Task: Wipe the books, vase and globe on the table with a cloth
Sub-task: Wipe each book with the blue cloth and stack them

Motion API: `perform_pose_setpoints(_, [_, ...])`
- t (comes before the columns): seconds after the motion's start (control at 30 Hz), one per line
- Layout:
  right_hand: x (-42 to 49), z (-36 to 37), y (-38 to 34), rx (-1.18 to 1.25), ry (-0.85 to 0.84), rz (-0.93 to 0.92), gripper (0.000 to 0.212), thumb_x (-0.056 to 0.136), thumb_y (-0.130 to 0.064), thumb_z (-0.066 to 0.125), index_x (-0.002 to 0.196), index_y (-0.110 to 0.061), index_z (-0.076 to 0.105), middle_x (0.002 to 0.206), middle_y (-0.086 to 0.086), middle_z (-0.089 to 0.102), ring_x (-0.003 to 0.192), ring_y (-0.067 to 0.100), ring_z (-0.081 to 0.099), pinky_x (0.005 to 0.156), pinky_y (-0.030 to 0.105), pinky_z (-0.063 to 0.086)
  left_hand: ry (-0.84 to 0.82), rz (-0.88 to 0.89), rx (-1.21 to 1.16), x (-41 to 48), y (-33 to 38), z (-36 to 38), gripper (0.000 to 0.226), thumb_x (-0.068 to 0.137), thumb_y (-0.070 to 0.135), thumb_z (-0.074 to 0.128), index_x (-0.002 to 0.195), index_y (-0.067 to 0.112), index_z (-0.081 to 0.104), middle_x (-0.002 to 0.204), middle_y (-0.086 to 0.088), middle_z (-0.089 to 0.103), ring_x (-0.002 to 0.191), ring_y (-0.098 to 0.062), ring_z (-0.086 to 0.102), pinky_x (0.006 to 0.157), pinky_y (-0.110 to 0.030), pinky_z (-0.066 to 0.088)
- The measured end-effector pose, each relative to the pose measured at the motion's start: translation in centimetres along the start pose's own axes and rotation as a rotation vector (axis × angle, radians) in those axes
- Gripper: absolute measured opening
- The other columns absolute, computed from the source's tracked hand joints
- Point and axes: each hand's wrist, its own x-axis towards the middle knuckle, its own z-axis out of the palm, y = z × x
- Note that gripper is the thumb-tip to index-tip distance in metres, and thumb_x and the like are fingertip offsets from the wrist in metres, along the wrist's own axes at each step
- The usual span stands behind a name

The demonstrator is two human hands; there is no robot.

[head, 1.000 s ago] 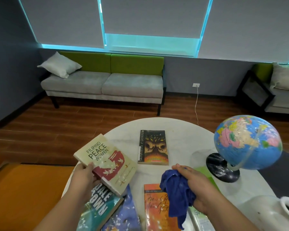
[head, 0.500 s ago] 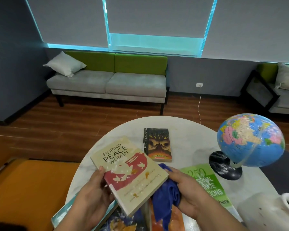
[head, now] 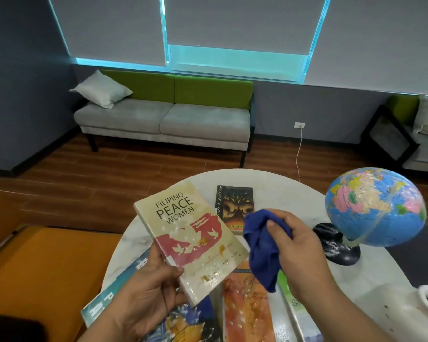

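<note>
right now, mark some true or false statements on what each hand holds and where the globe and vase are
The left hand holds the Filipino Peace Women book. True.
The right hand is empty. False: it grips the blue cloth.
The globe lies tipped over. False: it stands on its black base.
The cloth touches the globe. False: they are apart.
The white vase is at the near right. True.

The cream book [head: 189,239] has a glossy paper cover with pale flecks. The blue cloth [head: 261,253] looks soft and matt. The counter [head: 277,191] is smooth white marble-look; the globe [head: 374,206] is shiny plastic.
</note>
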Motion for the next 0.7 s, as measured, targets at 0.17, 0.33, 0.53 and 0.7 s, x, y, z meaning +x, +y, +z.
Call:
perform_pose_setpoints(0.17, [-1.3, 2.0, 1.0, -0.503, -0.298, -0.165, 0.029, 0.087, -0.014, 0.064, 0.109, -0.034, 0.065, 0.115, -0.027, 0.043, 0.106, -0.010, 0.047, 0.089, -0.001, 0.030, 0.018, 0.046, 0.010, 0.1, -0.8, 1.4, 0.072, 0.076, -0.014, 0.044, 0.120, 0.042, 0.055, 0.112, -0.015, 0.070, 0.093, -0.038, 0.069, 0.068, -0.060, 0.056])
perform_pose_setpoints(0.33, [-1.8, 2.1, 1.1, -0.538, -0.322, -0.181, 0.018, 0.087, -0.022, 0.064, 0.104, -0.028, 0.066, 0.106, -0.026, 0.045, 0.099, -0.009, 0.049, 0.084, 0.001, 0.033, 0.019, 0.055, -0.029, 0.0, -1.3, 2.6, 0.067, 0.084, -0.014, 0.038, 0.122, 0.039, 0.054, 0.109, -0.016, 0.071, 0.087, -0.037, 0.071, 0.068, -0.060, 0.055])
perform_pose_setpoints(0.53, [-1.3, 1.4, 0.8, -0.630, -0.270, -0.210, 0.013, 0.090, -0.026, 0.059, 0.102, -0.031, 0.063, 0.104, -0.020, 0.043, 0.095, 0.001, 0.052, 0.082, 0.008, 0.037, 0.019, 0.080, -0.030, 0.1, -0.9, 3.5, 0.064, 0.073, -0.010, 0.047, 0.113, 0.039, 0.058, 0.108, -0.016, 0.071, 0.089, -0.035, 0.071, 0.069, -0.057, 0.057])
perform_pose_setpoints(0.7, [-1.3, 0.8, 1.1, -0.626, -0.297, -0.203, 0.017, 0.089, -0.023, 0.059, 0.101, -0.036, 0.063, 0.103, -0.021, 0.042, 0.095, -0.001, 0.052, 0.085, 0.017, 0.041, 0.016, 0.079, -0.008, 0.0, -1.2, 3.6, 0.064, 0.073, -0.010, 0.047, 0.114, 0.038, 0.057, 0.108, -0.017, 0.071, 0.088, -0.036, 0.071, 0.066, -0.056, 0.058])
